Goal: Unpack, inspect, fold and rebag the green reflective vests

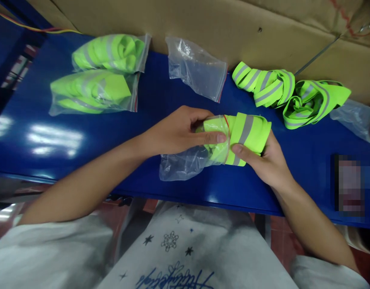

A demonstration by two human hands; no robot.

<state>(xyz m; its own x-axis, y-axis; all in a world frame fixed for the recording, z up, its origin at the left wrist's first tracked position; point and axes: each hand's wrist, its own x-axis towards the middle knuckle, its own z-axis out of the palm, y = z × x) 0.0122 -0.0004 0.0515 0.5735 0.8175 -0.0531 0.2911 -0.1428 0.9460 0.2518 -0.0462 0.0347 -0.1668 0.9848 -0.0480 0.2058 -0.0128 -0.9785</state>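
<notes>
A folded bundle of neon yellow reflective strap (252,130) with grey stripes is partly inside a clear zip bag (185,162). My left hand (187,130) is closed on the bag near its red-edged mouth, thumb lying over the plastic and the strap end within. My right hand (267,160) grips the outer end of the bundle, its thumb on the front and its fingers hidden behind. The rest of the bag hangs loose below my left hand, above the blue table.
Two filled bags of strap (94,92) lie at the left. Behind my hands is an empty zip bag (197,66). Loose reflective straps (269,86) rest at the back right beside another clear bag (355,118). A cardboard wall (203,24) borders the blue table (136,132).
</notes>
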